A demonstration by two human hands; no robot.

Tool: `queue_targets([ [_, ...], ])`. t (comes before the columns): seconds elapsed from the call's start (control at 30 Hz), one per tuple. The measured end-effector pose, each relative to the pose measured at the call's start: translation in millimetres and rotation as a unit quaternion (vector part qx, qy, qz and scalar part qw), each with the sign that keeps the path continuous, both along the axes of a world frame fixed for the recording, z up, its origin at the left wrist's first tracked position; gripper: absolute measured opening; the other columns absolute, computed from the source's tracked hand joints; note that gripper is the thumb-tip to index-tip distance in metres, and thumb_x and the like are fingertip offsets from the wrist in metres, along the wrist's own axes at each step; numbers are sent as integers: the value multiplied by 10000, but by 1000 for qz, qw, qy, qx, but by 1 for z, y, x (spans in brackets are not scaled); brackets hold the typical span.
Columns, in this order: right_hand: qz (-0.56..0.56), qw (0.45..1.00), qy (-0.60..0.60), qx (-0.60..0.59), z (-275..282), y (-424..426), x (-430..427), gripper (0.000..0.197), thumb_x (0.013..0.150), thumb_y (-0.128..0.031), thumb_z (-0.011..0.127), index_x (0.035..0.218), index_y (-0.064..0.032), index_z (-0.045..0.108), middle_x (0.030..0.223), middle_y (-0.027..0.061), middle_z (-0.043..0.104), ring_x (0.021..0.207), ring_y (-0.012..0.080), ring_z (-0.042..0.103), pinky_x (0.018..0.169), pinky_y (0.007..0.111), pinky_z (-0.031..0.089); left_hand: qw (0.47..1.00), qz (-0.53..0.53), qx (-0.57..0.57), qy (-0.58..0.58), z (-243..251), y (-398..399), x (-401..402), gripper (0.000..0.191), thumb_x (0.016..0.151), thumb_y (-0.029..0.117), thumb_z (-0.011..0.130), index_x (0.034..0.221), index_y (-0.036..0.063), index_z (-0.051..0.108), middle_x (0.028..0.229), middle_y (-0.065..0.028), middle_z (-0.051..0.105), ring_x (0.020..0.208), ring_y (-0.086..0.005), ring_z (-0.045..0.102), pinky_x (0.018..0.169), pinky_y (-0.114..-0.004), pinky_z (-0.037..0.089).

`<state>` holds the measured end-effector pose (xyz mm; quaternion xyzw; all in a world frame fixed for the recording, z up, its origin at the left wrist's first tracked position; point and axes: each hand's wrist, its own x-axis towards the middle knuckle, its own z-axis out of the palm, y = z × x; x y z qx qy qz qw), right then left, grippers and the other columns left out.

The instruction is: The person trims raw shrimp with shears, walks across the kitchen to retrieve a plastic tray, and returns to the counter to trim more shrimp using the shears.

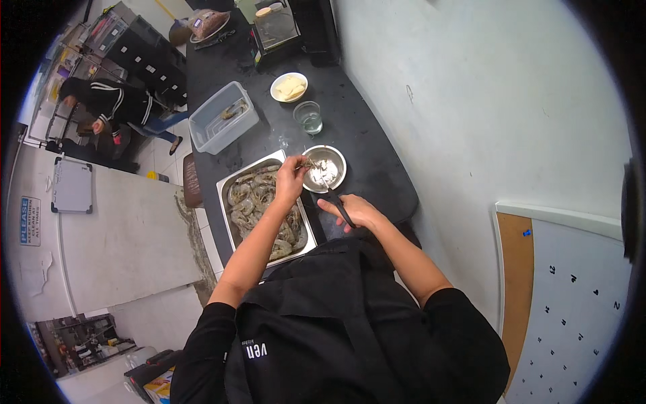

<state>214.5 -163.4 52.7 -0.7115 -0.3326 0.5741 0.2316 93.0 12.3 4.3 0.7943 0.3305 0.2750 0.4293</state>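
Observation:
My left hand (291,179) pinches a raw shrimp (308,162) above the left rim of a small round metal bowl (341,177). A pair of scissors with black handles (341,208) is in my right hand (357,211), its blades reaching over the bowl towards the shrimp. Whether the blades touch the shrimp is too small to tell. Beneath my left forearm stands a rectangular steel pan (226,222) full of raw, unpeeled shrimp (247,204). Farther up the dark table, a translucent plastic tub (204,139) holds a few shrimp (234,109).
Beyond the bowl stand a clear plastic cup of liquid (309,118) and a white bowl of pale yellow slices (289,88). A scale (275,31) sits farther back. The wall (429,126) borders the table's right side. Another person (118,103) is beside shelving at left.

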Motion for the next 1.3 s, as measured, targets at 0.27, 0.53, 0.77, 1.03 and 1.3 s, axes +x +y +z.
queue_targets([
  [0.27,-31,999,-15,1,11,-5,-1,824,718,-766,550,782,51,634,596,105,632,495,166,630,492,289,503,999,2,36,21,1,-8,1,226,816,17,649,1036,42,608,981,-81,645,871,-171,627,765,-300,488],
  [0.53,-54,997,33,44,-10,-21,11,735,799,-652,577,1059,35,600,638,94,630,477,121,569,478,259,455,983,-15,-179,19,5,3,6,245,895,140,607,1069,-30,579,969,-104,645,865,-164,630,754,-286,492],
  [0.77,22,974,-167,151,-21,-24,1,782,766,-642,615,1149,38,557,787,150,645,625,218,638,629,329,499,987,35,-147,61,6,-3,-1,427,902,374,588,1119,6,591,722,-37,624,649,-118,560,577,-294,465],
  [1.03,11,995,-36,96,-20,-12,-20,726,782,-589,640,1129,41,544,675,131,610,533,195,589,554,324,462,954,-4,-299,-35,-6,-6,-26,334,943,258,549,1150,-4,558,979,-77,616,895,-136,560,766,-309,504],
  [1.3,30,996,-42,74,0,13,-15,859,746,-692,595,1167,56,542,772,168,642,623,234,639,645,347,496,993,20,-113,-3,-7,14,-29,346,878,200,626,1127,-33,567,962,-144,665,860,-193,638,768,-319,499],
])
